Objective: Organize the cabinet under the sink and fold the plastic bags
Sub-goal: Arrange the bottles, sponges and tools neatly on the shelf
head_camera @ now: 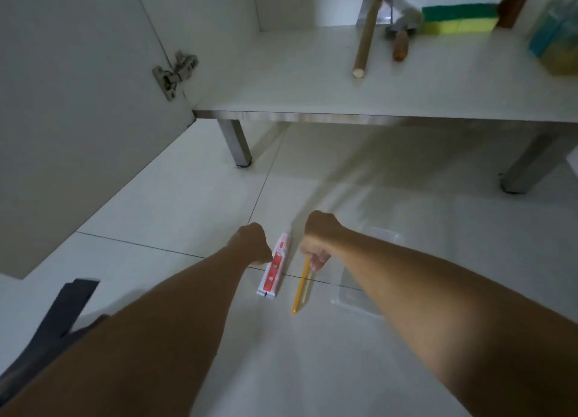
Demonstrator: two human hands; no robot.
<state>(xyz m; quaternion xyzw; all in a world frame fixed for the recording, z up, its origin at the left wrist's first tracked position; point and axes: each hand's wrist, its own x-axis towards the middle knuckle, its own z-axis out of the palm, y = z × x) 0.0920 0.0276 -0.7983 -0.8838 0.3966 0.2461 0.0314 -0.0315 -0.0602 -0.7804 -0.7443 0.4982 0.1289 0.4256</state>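
Sorting floor items: left hand (250,244) curled against the red-white tube (274,265), grip unclear; right hand (316,244) pinching the yellow pencil (299,288), likely for shelving.

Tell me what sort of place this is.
Probably a kitchen floor before an open sink cabinet: a hinged cabinet door, a green-and-yellow sponge on the cabinet shelf, and a tiled floor.

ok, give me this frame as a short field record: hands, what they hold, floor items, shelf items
left hand: fingers curled, touching the red-and-white tube lying on the floor; actual grip unclear
right hand: pinches the yellow stick at its upper end
floor: clear plastic container beside the right forearm
cabinet shelf: wooden-handled tools, green-and-yellow sponge
cabinet door: open, at left
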